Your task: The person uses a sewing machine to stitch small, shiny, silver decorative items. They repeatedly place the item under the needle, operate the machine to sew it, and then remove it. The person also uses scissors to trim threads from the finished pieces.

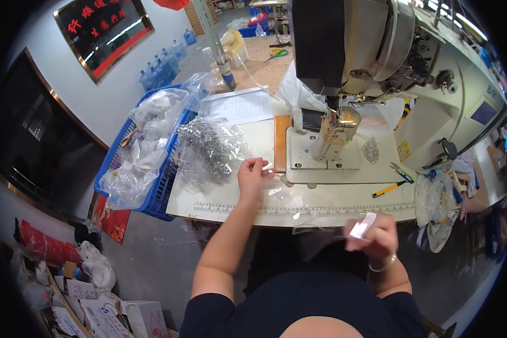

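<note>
My left hand (253,179) is over the white sewing machine table, left of the machine's base plate. Its fingers are curled together at a bit of clear plastic, but what they pinch is too small to make out. My right hand (376,236), somewhat blurred, is closed in front of the table's near edge. A shiny white strip (363,226) shows in its fingers. Clear film (315,234) hangs beside that hand, toward the left. The sewing machine (335,132) stands ahead of both hands, its needle area above the metal plate. Small clear pieces (286,181) lie near my left hand.
A heap of silvery, clear pieces (211,149) lies on the left of the table, beside a blue basket (166,186) of plastic bags. A printed sheet (239,106) lies behind. A yellow cutter (387,189) and snips (401,172) lie right. A ruler strip (304,211) runs along the front.
</note>
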Available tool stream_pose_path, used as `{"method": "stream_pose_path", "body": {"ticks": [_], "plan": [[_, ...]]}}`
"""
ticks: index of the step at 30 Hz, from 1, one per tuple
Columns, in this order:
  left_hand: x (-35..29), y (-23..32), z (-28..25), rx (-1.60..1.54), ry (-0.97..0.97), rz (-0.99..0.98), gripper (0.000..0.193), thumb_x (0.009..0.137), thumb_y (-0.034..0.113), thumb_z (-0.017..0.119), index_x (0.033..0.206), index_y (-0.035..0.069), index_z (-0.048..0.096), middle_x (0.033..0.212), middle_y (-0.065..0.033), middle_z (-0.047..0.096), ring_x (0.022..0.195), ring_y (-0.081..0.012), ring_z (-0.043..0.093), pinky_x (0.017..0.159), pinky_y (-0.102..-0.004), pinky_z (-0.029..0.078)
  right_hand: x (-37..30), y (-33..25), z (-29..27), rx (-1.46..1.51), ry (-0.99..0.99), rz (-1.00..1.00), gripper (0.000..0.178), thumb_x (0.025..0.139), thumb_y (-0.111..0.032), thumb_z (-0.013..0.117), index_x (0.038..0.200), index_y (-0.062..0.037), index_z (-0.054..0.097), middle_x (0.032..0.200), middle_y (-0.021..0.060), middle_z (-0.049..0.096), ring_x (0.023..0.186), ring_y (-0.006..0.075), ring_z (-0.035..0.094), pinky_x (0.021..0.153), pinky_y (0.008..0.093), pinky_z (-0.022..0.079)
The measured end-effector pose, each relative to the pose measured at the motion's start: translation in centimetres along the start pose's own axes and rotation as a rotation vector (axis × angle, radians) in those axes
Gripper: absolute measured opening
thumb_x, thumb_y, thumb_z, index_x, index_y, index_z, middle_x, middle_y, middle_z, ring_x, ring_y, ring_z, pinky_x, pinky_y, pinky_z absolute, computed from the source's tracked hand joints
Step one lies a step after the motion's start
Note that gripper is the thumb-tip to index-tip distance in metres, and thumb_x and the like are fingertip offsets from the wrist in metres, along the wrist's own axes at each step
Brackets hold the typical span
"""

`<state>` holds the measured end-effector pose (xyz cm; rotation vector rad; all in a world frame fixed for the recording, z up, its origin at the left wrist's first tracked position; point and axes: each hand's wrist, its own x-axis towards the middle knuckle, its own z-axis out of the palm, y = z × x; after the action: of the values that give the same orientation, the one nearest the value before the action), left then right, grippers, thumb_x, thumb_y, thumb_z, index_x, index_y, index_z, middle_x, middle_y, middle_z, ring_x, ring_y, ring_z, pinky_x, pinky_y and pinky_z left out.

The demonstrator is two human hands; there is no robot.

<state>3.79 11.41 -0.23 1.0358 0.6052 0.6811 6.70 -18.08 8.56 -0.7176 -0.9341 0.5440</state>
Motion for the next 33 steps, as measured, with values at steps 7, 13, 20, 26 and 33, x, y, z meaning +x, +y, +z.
{"method": "stream_pose_path", "body": {"ticks": [7,13,20,26,33], "plan": [[2.4,0.9,-0.2,0.962,-0.004,0.764,0.033,0.083,0.000,0.056,0.116,-0.002,0.049,0.099,-0.0139,0.057,0.090,-0.0225,0.059,0.076,-0.0300,0.049,-1.8,-6.6,0.2,0.106,0.187,-0.160,0.025,0.078,-0.013,0.044,0.057,-0.0012,0.051,0.057,0.0144,0.058,0.051,0.0261,0.060,0.067,0.0396,0.047],[-7.7,2.7,2.4,0.551,-0.521,0.461,0.040,0.081,0.003,0.059,0.119,-0.002,0.051,0.116,-0.0165,0.055,0.104,-0.0273,0.054,0.092,-0.0336,0.041,0.4,-0.8,-0.1,-0.150,0.324,0.069,0.025,0.080,-0.014,0.046,0.073,0.0071,0.057,0.071,0.0197,0.062,0.065,0.0271,0.062,0.071,0.0377,0.051],[-11.5,-0.3,3.0,0.095,-0.610,-0.261,0.037,0.093,0.010,0.046,0.129,0.003,0.041,0.114,-0.0166,0.056,0.101,-0.0248,0.059,0.086,-0.0344,0.048,5.4,2.3,-3.1,-0.852,0.098,0.094,0.011,0.082,-0.010,0.058,0.080,-0.0010,0.064,0.070,0.0115,0.062,0.066,0.0138,0.060,0.063,0.0278,0.047],[-11.3,1.5,3.2,-0.215,-0.443,-0.289,0.028,0.093,0.011,0.044,0.120,0.005,0.048,0.110,-0.0140,0.057,0.098,-0.0291,0.060,0.080,-0.0360,0.051,6.3,1.1,-16.2,-1.896,0.233,-0.055,0.025,0.071,-0.008,0.066,0.095,-0.0039,0.060,0.097,0.0126,0.056,0.083,0.0293,0.056,0.074,0.0379,0.048],[-12.2,1.1,3.5,-0.074,-0.509,-0.209,0.029,0.093,0.012,0.043,0.121,0.004,0.047,0.105,-0.0108,0.058,0.096,-0.0270,0.060,0.078,-0.0335,0.050,7.8,0.9,-17.9,-2.078,0.085,0.627,0.039,0.066,-0.001,0.062,0.104,-0.0023,0.055,0.103,0.0157,0.053,0.091,0.0342,0.056,0.078,0.0418,0.046]]}}
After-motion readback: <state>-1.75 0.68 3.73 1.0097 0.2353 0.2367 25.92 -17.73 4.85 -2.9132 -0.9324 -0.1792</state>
